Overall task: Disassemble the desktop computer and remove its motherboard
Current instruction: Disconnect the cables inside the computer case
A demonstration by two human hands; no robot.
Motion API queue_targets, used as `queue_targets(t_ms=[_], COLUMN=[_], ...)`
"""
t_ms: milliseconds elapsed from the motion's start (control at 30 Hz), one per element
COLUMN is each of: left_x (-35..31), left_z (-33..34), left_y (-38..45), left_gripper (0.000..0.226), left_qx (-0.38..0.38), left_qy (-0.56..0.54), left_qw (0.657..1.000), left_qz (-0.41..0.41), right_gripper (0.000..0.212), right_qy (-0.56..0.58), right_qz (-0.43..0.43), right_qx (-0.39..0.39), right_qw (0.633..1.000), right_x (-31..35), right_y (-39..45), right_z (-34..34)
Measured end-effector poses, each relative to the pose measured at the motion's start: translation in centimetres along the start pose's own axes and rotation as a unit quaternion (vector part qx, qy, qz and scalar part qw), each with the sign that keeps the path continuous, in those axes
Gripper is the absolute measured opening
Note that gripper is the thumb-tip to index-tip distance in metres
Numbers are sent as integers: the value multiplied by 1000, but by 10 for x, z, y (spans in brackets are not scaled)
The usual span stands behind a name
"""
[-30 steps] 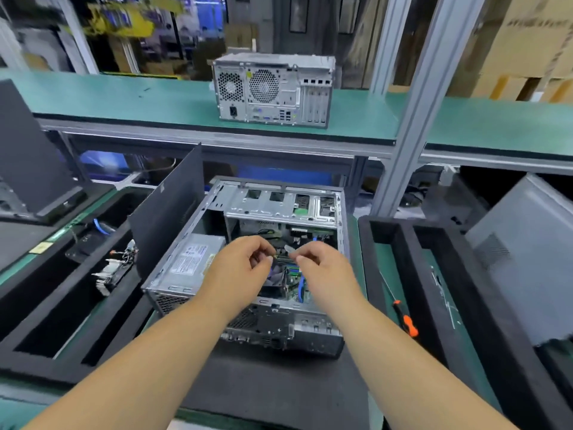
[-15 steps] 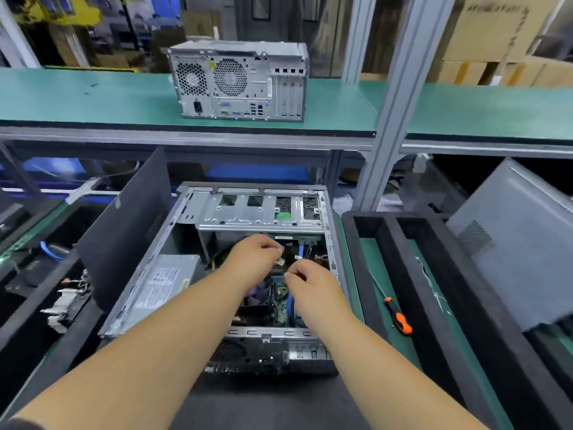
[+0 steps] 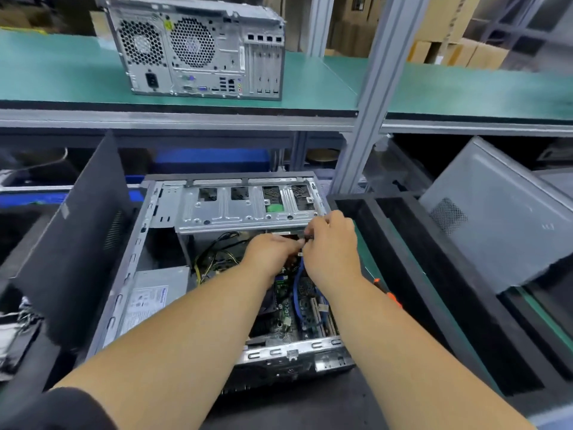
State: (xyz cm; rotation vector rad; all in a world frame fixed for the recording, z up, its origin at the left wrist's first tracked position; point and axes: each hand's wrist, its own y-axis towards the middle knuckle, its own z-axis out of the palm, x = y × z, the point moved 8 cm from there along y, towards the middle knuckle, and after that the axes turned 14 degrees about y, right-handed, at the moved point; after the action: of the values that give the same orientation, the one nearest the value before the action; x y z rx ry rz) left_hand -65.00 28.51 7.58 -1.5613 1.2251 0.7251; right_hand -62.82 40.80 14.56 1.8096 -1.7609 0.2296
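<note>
The open desktop case lies on its side in front of me. Its green motherboard shows at the bottom, partly hidden by my forearms. Both hands are deep inside, just under the near edge of the silver drive cage. My left hand has curled fingers that pinch a small cable connector. My right hand meets it from the right and grips the same connector, fingers curled. A blue cable runs down from the hands over the board. The connector itself is mostly hidden.
The power supply and yellow-black wires fill the case's left side. A black side panel leans at left, a grey panel at right. An orange screwdriver lies beside the black foam tray. Another computer stands on the shelf.
Both hands moved farther into the case and to the right, up to the drive cage's edge. My head leaned in closer, so the case fills more of the view.
</note>
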Motion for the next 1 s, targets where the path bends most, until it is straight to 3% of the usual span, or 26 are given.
queue_targets(t_ms=[500, 1000], left_x=[5, 7], left_z=[16, 17], left_y=[12, 20], left_gripper=[12, 22], left_qx=[51, 32], left_qy=[-58, -3], left_qw=[997, 999], left_qz=[-7, -30], right_gripper=[10, 13], right_qy=[-17, -18], right_qz=[1, 20], right_qx=[-22, -29], right_qw=[1000, 999], right_x=[-3, -3], right_y=[1, 3], right_z=[0, -1])
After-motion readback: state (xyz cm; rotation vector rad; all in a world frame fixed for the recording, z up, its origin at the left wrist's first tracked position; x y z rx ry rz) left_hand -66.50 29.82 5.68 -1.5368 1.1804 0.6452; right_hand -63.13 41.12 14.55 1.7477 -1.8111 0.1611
